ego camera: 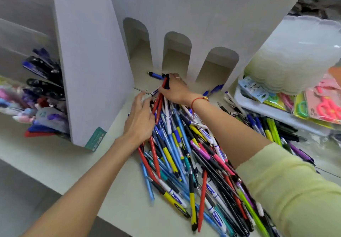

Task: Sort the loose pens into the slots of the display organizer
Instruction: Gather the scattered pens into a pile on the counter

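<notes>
Head view is showing the loose pens [193, 155] lying in a thick, tangled heap on the pale surface [73, 163], spreading from just in front of the display organizer [175, 6] back toward the person. Right hand [175, 89] is gripping a small bunch of them, red pens [159, 102] among them, its fingers curled round the barrels just in front of the arched slots [176, 52]. Left hand [139, 120] is resting on the near edge of the heap with fingers fairly straight and spread, seemingly steadying or raking pens; it is not clasping anything that I can make out. A blue pen [156, 75] is lying at the foot of the slots, which look bare inside. Gathering one kind looks like the step in hand. Next, I would judge, the bunch needs squaring up and feeding into one arch. Off left, a neighbouring rack [44, 74] is holding dark pens; off right, packaged stationery [313, 106] is sitting in a tray.
</notes>
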Demonstrator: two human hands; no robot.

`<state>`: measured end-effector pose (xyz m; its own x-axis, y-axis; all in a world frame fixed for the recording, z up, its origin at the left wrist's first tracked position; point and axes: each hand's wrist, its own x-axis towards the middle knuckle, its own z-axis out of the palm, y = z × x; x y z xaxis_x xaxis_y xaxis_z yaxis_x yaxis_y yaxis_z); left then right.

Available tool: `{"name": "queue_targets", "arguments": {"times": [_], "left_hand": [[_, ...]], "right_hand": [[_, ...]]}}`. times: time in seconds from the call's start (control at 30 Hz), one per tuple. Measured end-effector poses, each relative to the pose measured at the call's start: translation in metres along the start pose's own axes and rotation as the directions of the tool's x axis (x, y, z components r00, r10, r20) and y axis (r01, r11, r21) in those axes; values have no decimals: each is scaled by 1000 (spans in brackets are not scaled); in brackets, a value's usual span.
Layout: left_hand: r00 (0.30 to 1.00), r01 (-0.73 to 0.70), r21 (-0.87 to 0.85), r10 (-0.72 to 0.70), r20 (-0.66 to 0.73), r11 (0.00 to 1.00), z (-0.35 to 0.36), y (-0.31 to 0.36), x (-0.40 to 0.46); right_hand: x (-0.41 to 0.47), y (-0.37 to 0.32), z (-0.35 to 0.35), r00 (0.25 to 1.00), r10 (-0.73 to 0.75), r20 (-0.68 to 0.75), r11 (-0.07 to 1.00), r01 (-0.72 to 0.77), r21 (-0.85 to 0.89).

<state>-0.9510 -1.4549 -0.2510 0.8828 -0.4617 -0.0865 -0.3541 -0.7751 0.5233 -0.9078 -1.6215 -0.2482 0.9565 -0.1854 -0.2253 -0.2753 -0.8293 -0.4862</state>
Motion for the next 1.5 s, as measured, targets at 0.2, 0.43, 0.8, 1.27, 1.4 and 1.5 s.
{"name": "queue_targets", "arguments": {"times": [0.2, 0.43, 0.8, 1.27, 1.4, 1.5], "left_hand": [[994, 111, -99, -110, 18, 989, 3, -1, -9], [993, 53, 0, -53, 107, 999, 9, 2, 7], [989, 80, 17, -81, 125, 997, -5, -9, -6], [981, 76, 7, -76, 180, 997, 1, 2, 2], [985, -20, 25, 15, 170, 999, 6, 14, -9], [973, -59, 33, 50, 224, 998, 9, 19, -13]], "right_hand": [[-27, 19, -9, 998, -13, 62, 995, 7, 96], [-79, 24, -2, 986, -162, 41, 987, 162, 18], [-57, 58, -47, 997, 67, -32, 889, -74, -453], [-120, 80, -5, 992, -55, -115, 976, 29, -217], [-134, 85, -9, 996, -65, -53, 974, 51, -223], [-129, 78, -19, 997, -56, -60, 990, 48, -130]]}}
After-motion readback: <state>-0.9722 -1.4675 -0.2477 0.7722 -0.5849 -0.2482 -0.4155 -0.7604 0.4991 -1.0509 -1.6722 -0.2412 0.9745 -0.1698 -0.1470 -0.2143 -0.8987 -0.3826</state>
